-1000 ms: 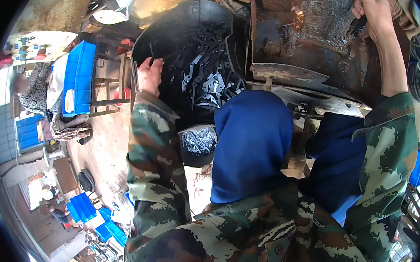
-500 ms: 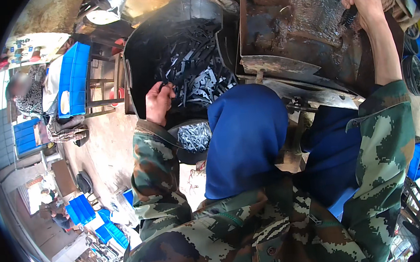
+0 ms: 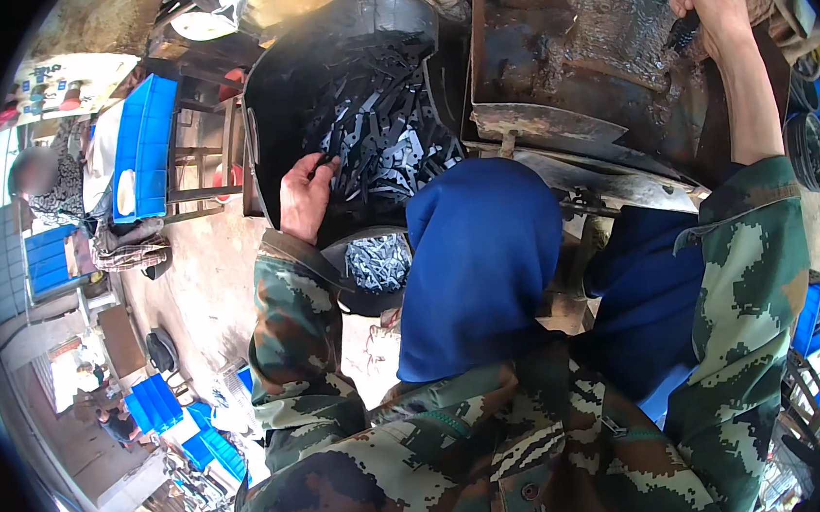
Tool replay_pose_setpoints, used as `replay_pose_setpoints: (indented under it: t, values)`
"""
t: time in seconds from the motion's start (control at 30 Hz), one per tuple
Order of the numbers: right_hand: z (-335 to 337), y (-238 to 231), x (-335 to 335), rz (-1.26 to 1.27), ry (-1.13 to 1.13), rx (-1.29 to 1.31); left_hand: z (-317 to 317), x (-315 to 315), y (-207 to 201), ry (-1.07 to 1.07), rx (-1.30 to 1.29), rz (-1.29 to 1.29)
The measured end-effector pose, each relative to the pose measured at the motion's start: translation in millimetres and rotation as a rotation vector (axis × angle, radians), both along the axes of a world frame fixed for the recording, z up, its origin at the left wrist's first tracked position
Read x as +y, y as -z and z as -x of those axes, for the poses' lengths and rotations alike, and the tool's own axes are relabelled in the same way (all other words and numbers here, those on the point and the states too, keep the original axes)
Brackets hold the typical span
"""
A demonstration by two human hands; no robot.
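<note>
My left hand (image 3: 304, 203) is at the near left side of a black bin (image 3: 389, 19), its fingers closed around something dark I cannot make out. Beside those fingertips, loose flat metal strips (image 3: 401, 149), dark and silvery, fill the bin. At the upper right, my right hand (image 3: 715, 5) is closed over a rusty metal tray (image 3: 555, 126). Dark, narrow pieces stick out above and below its fingers; their kind is unclear. Left of this hand lies a brown, wet-looking slab (image 3: 609, 24) in the tray.
Small silvery metal pieces (image 3: 379, 264) fill a round container below the bin. My knee under blue cloth (image 3: 483, 259) is close to bin and tray. A blue crate (image 3: 143, 153) is at the left, with another person (image 3: 62, 179) beside it. Dark round containers (image 3: 807, 148) are at far right.
My left hand has shifted slightly left at the bin, and the strips near it lie differently. My right hand stays in nearly the same place, closed.
</note>
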State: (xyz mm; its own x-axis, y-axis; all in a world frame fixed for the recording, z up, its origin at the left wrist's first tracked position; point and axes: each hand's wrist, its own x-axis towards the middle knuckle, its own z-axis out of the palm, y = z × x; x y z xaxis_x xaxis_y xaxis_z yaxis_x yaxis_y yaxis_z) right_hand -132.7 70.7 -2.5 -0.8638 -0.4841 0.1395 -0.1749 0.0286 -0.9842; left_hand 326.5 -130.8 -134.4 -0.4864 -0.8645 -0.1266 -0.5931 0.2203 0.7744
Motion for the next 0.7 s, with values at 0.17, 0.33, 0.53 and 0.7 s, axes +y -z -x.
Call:
replay_pose_setpoints:
  t: [0.17,0.33,0.53,0.7]
  values:
    - [24.5,19.2,-2.0,0.034,-0.076,-0.041,9.1,68.7,-55.1,0.083,0.183,-0.456]
    - [27.9,21.1,-2.2,-0.006,-0.079,-0.067,-42.8,150.0,-28.4,0.208,0.254,-0.688]
    - [45.4,36.5,-6.9,-0.039,-0.131,-0.079,-123.8,201.6,27.2,0.591,-0.042,-0.498]
    - [47.0,33.5,-0.6,-0.033,-0.095,-0.012,-151.1,220.5,42.8,0.625,-0.120,-0.632]
